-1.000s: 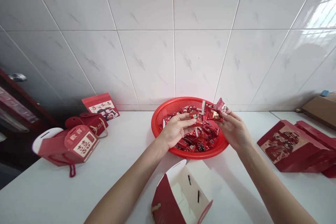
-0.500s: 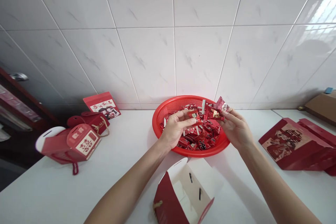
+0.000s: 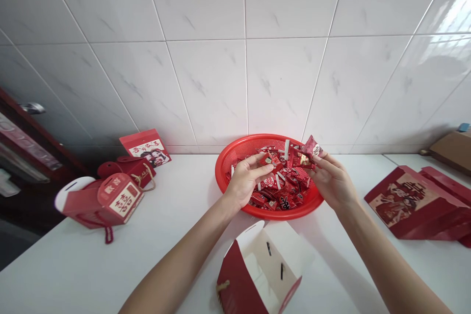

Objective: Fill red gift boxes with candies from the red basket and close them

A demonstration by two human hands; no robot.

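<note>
Box (image 3: 237, 279) sits open by the desk's (image 3: 73, 274) near edge, flaps apart, so its mouth's easy to reach, I guess. Left hand (image 3: 243, 181) pinches a sweet (image 3: 267, 161), right hand (image 3: 334, 181) a few sweets (image 3: 311, 147), over the basket (image 3: 220, 169) near the back edge, probably handy for drops.

White tabletop (image 3: 176, 196) beneath red basket (image 3: 279, 215) and red boxes (image 3: 237, 279)

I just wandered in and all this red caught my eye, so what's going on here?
A person holds small red wrapped candies over a red plastic basket: one in the left hand, a few in the right hand. More candies lie in the basket. An open red gift box sits in front of it, and other red boxes stand to both sides.
</note>
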